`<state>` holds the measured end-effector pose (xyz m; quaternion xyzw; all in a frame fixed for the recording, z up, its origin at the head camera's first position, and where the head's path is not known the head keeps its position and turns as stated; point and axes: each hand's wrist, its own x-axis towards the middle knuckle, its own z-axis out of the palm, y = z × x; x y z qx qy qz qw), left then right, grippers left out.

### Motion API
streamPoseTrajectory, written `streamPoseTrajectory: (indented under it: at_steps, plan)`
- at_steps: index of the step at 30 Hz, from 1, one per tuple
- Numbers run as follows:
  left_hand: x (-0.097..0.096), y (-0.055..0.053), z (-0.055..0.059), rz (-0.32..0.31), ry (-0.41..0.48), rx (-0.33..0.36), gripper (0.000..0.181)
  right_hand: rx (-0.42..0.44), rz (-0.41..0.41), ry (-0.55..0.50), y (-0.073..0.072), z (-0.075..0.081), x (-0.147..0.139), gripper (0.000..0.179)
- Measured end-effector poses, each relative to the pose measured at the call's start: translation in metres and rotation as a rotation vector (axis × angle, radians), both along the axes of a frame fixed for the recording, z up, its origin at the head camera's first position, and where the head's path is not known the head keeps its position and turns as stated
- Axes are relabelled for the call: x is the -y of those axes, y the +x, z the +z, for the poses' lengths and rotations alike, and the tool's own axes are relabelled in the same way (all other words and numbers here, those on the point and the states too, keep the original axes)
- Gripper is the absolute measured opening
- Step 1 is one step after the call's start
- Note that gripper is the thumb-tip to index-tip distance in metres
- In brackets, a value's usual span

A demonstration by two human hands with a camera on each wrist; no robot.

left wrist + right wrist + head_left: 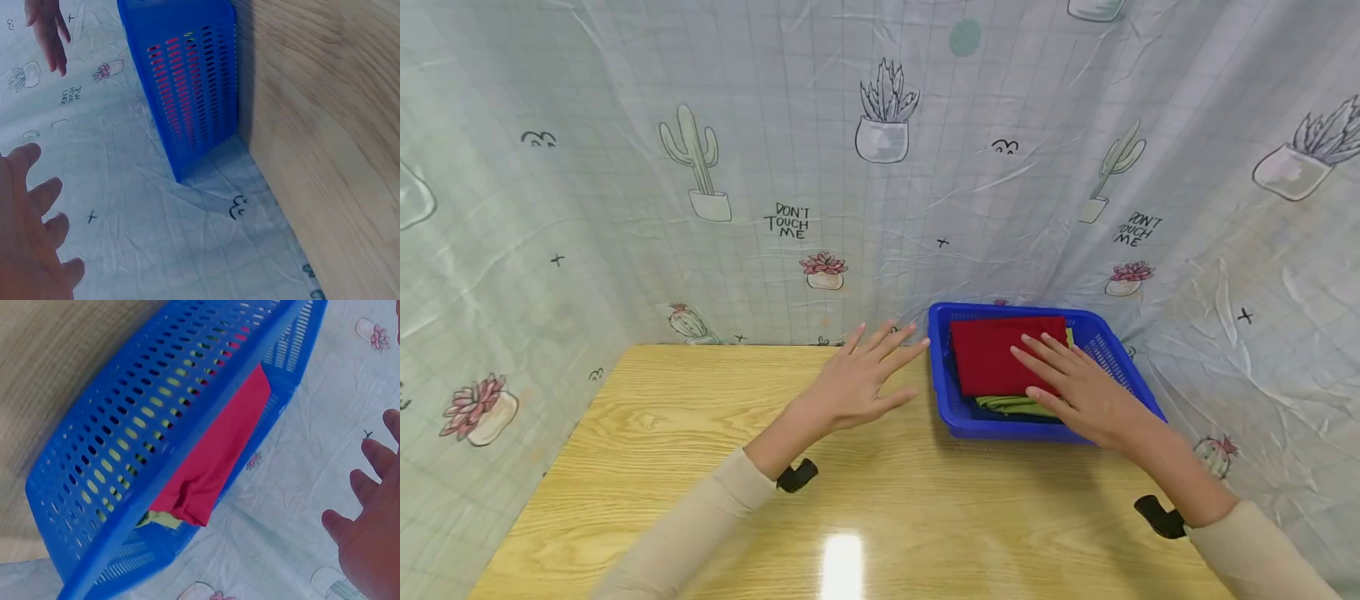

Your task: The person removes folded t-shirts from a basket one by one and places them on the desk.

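On worktop (pixel 700 408), 1 blue basket (pixel 992 428), loaded

Via my remote feed: L hand (pixel 863 382), fingers spread, left of basket; R hand (pixel 1088 398), ditto, raised above it. Inside, 1 red cloth (pixel 992 358) atop 1 green cloth (pixel 1011 405), poss. more under. Step, I'd guess: cloths stowed; next calls for withdrawing, or pinching red.

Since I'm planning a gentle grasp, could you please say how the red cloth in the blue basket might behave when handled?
The red cloth is probably floppy, given its crumpled corner in the right wrist view. Lying flat over green cloth, it would probably slide or bunch, rather than roll, if pushed.
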<state>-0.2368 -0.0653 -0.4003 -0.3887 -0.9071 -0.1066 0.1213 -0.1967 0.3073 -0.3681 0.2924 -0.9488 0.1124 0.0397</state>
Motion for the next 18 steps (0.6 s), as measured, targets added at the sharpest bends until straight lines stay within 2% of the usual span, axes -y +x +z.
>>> streamPoseTrajectory:
  at_steps: [8, 18]
  plan:
    - [-0.028, -0.014, 0.011, 0.002, 0.006, 0.043, 0.072, 0.026, -0.010, -0.011, -0.013, 0.009, -0.005, 0.063]
    - [-0.068, -0.036, 0.024, -0.004, 0.063, 0.177, 0.072, 0.060, -0.052, 0.000, -0.037, 0.019, -0.018, 0.065]
